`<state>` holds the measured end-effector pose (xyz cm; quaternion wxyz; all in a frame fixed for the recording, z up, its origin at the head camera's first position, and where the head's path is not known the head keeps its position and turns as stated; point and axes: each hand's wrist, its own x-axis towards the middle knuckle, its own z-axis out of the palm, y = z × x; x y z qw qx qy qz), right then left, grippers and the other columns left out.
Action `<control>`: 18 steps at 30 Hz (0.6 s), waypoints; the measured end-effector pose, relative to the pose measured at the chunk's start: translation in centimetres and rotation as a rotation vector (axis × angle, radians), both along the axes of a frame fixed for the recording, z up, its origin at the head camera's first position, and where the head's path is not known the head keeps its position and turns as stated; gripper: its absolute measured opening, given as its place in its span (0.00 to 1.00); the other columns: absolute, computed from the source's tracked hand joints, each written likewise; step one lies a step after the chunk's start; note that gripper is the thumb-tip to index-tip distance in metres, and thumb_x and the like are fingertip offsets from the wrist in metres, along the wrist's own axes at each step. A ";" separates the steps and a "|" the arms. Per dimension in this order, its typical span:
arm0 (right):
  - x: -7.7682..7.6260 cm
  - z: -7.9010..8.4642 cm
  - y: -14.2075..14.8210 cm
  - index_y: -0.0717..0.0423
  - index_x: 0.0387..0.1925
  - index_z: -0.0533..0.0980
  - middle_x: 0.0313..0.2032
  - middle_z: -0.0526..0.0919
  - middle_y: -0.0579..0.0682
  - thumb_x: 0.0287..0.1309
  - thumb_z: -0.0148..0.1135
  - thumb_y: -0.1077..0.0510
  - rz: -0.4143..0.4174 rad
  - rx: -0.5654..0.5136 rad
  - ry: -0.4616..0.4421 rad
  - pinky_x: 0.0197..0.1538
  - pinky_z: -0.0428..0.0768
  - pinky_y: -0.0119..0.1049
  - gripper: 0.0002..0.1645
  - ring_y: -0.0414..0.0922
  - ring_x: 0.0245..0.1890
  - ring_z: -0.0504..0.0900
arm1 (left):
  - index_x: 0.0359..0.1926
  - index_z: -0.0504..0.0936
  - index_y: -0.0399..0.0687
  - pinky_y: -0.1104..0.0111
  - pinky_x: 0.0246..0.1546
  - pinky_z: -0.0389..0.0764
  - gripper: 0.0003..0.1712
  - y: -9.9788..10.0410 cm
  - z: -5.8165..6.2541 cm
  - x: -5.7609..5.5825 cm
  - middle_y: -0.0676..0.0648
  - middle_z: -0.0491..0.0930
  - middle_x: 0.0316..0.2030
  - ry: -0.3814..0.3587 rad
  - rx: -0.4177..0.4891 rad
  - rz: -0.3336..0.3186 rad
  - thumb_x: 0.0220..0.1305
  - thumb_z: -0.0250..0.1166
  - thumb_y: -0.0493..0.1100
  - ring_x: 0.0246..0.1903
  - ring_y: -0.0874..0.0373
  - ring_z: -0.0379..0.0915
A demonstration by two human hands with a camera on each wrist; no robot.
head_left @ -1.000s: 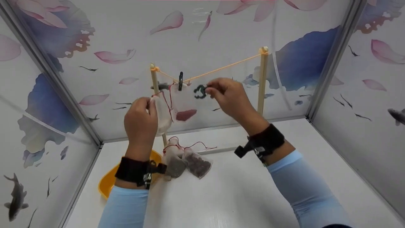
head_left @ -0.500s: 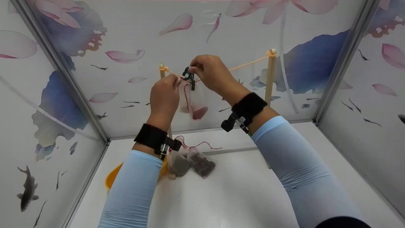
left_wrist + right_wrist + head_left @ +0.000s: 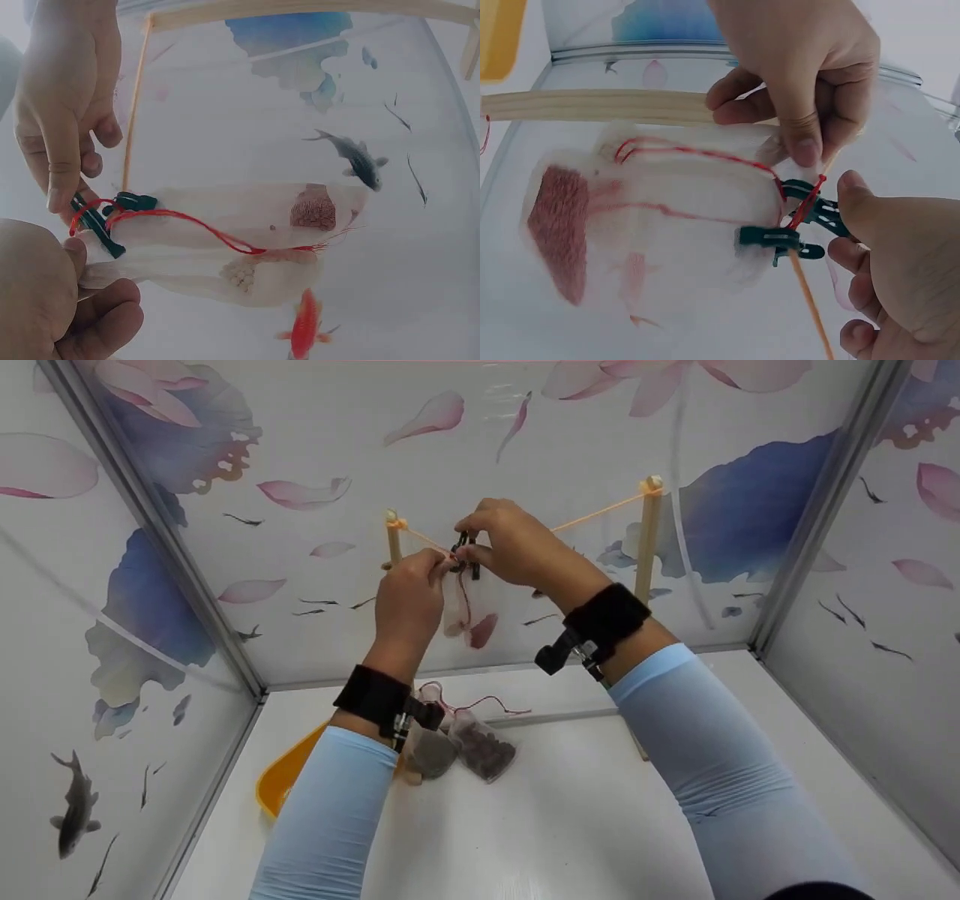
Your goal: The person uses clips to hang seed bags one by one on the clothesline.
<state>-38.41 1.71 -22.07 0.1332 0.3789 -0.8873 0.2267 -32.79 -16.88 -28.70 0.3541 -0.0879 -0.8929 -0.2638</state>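
My left hand (image 3: 409,592) pinches the gathered neck of a white mesh drawstring bag (image 3: 255,277) with pale beads at its bottom, up against the orange cord (image 3: 600,513). My right hand (image 3: 521,544) grips a dark green clothespin (image 3: 829,216) between thumb and fingers, its nose right at the bag's neck and red drawstring (image 3: 705,152). Just beside it, a second green clothespin (image 3: 769,238) fastens another mesh bag (image 3: 559,232), with reddish-brown contents, to the cord. Both bags hang down, overlapping in the head view.
Wooden posts (image 3: 649,544) hold the sagging cord at both ends. On the white table (image 3: 525,825) lie two filled mesh bags, one greyish (image 3: 431,754) and one with dark pieces (image 3: 484,746). A yellow basket (image 3: 289,769) sits partly behind the left sleeve. Printed panels enclose three sides.
Both hands have come together at the cord. The left hand lifted the pale-bead bag up and rightward; the right hand brought its clothespin left to the bag's neck, beside the clipped bag.
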 end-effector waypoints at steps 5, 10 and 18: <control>0.8 -1.4 1.7 0.54 0.75 0.82 0.63 0.84 0.56 0.82 0.69 0.51 -0.027 -0.054 -0.001 0.69 0.84 0.47 0.27 0.53 0.66 0.79 | 0.61 0.91 0.43 0.54 0.56 0.92 0.15 1.5 -1.7 0.3 0.42 0.94 0.54 -0.024 0.002 -0.039 0.86 0.66 0.46 0.53 0.46 0.93; 2.4 -4.3 4.4 0.53 0.71 0.84 0.59 0.86 0.55 0.83 0.68 0.47 -0.030 -0.211 0.081 0.61 0.86 0.47 0.24 0.53 0.56 0.82 | 0.62 0.90 0.44 0.57 0.51 0.92 0.16 1.6 -4.3 1.6 0.43 0.92 0.52 -0.004 0.085 -0.067 0.87 0.65 0.48 0.45 0.48 0.90; 5.0 -13.0 8.4 0.55 0.60 0.88 0.53 0.92 0.54 0.86 0.64 0.48 0.009 -0.329 0.161 0.54 0.88 0.50 0.18 0.53 0.52 0.89 | 0.59 0.90 0.42 0.50 0.61 0.89 0.18 -2.0 -11.5 5.1 0.41 0.89 0.53 -0.124 0.189 0.062 0.86 0.66 0.51 0.54 0.44 0.85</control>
